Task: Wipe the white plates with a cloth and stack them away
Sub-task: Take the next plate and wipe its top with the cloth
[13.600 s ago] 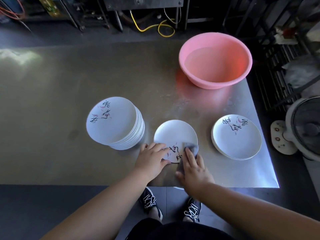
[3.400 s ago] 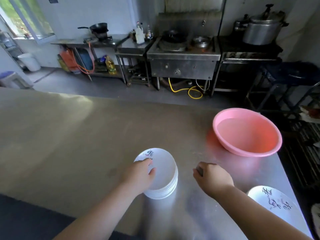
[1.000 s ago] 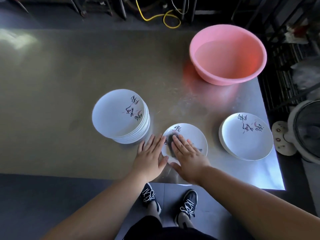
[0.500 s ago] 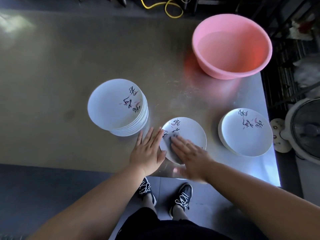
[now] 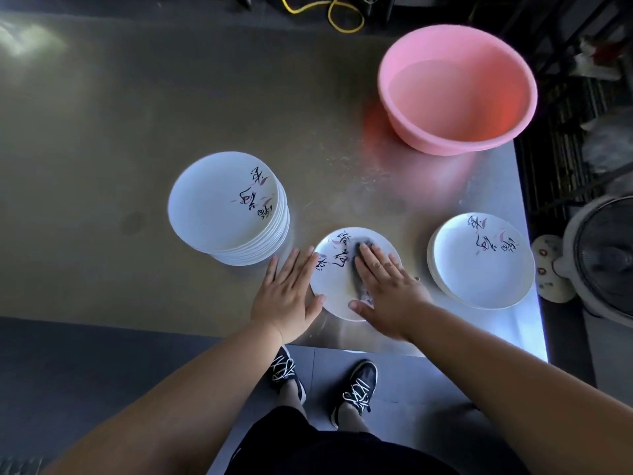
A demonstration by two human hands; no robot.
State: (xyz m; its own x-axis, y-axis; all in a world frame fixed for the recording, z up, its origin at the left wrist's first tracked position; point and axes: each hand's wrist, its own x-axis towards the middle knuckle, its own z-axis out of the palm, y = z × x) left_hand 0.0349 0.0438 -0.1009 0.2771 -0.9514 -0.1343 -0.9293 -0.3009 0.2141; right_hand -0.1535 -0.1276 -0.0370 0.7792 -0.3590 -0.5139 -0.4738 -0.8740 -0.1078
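your right hand presses the cloth flat, fingers straight, on the plate between both stacks, left hand spread steadying the rim, so please wipe with even circles to the edge.

A brushed-metal surface fills the view, glare brightening its far left corner and near right edge, with dark grey floor below its near edge, a yellow cable looped beyond its far edge, and a white electric fan and dark slatted rack off its right side.
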